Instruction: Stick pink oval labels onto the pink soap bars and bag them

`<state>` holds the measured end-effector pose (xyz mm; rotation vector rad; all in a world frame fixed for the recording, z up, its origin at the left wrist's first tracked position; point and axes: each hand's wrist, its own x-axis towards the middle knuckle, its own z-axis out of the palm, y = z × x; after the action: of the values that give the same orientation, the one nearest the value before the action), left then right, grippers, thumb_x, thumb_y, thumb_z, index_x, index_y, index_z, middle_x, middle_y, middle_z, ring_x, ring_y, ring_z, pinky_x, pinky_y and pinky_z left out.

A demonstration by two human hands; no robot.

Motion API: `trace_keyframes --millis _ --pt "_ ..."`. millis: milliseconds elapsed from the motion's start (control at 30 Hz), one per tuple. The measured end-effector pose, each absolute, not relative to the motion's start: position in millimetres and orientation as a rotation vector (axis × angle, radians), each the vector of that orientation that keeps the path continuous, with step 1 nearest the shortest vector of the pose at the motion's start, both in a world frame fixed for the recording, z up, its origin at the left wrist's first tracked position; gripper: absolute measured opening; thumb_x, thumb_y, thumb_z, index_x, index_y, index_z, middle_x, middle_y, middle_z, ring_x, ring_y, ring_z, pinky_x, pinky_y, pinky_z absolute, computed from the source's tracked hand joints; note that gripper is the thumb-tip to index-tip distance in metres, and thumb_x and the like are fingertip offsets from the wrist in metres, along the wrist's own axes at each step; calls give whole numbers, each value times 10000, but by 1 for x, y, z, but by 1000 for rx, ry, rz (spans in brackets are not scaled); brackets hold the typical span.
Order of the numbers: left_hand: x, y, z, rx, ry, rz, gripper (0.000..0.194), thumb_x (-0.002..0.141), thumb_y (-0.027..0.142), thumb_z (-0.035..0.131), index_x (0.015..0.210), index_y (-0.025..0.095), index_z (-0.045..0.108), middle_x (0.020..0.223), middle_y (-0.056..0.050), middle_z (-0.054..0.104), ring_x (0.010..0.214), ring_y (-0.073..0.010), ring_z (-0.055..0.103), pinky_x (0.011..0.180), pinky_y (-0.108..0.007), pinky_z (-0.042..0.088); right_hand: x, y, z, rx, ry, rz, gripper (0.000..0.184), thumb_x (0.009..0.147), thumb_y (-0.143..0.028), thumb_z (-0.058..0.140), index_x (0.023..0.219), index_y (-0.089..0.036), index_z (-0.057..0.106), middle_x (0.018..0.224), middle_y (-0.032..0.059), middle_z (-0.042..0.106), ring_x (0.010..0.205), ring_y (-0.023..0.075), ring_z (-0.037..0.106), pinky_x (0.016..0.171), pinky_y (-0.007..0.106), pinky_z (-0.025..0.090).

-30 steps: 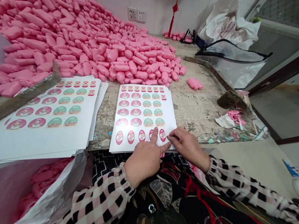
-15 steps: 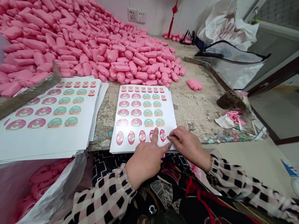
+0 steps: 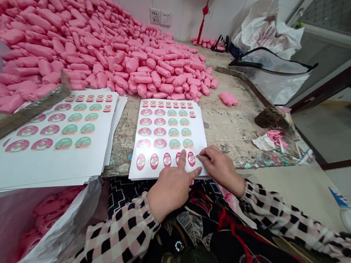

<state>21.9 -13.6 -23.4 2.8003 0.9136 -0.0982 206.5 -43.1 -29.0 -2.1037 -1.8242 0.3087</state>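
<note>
A stack of white sticker sheets [image 3: 166,126] lies in front of me, printed with rows of pink, green and red labels. Along its bottom row are several pink oval stickers, the rightmost oval sticker [image 3: 191,159] lying between my hands. My left hand [image 3: 171,184] presses on the sheet, index finger and thumb stretched out on either side of that oval. My right hand [image 3: 219,166] has thumb and index finger pinched together at the oval's right edge. A tiny dark tip shows at these fingertips; what it belongs to is hidden.
A big heap of pink plastic bottles [image 3: 91,43] covers the back of the worn table [image 3: 228,137]. One pink bottle [image 3: 229,98] lies apart. More sticker sheets [image 3: 37,168] lie left under a wooden strip [image 3: 19,116]. A plastic bag [image 3: 84,205] with pink pieces hangs below.
The right hand has shifted slightly left and up, its fingertips closer to the oval's edge. The left hand and the sheets stay in place.
</note>
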Motion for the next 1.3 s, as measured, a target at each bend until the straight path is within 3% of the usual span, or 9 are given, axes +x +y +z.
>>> trace_keyframes --millis 333,633,933,1167,1300 --pt "21 -13 -21 2765 884 -78 629 803 271 513 1383 411 312 1500 -169 170 834 -302 633 662 -438 473 206 -31 -19 -2090 -1894 324 225 887 -372 447 841 -237 621 886 7 619 805 145 565 637 258 346" --pt "22 -12 -25 2754 877 -5 603 820 266 494 1382 403 323 1503 -164 165 986 -350 589 723 -464 462 201 -23 -17 -2325 -1745 405 314 790 -535 524 760 -241 631 798 0 640 690 153 550 552 261 289" --pt "21 -11 -22 2749 860 -48 616 810 267 506 1384 397 326 1487 -189 201 854 -328 626 645 -437 467 201 -23 -16 -2271 -1776 341 194 784 -428 569 738 -244 611 782 -20 631 686 142 540 549 255 280" --pt "23 -12 -21 2755 865 -46 718 807 251 506 1432 390 180 1491 -200 178 876 -336 622 676 -468 470 192 -35 -10 -2097 -1904 113 192 839 -374 523 744 -220 590 788 9 608 747 154 541 597 262 307" --pt "23 -12 -20 2750 881 -51 667 808 258 513 1406 408 259 1488 -203 182 903 -347 620 680 -460 472 195 -37 -6 -2097 -1801 133 213 837 -399 521 744 -225 599 797 5 613 735 146 545 600 261 318"
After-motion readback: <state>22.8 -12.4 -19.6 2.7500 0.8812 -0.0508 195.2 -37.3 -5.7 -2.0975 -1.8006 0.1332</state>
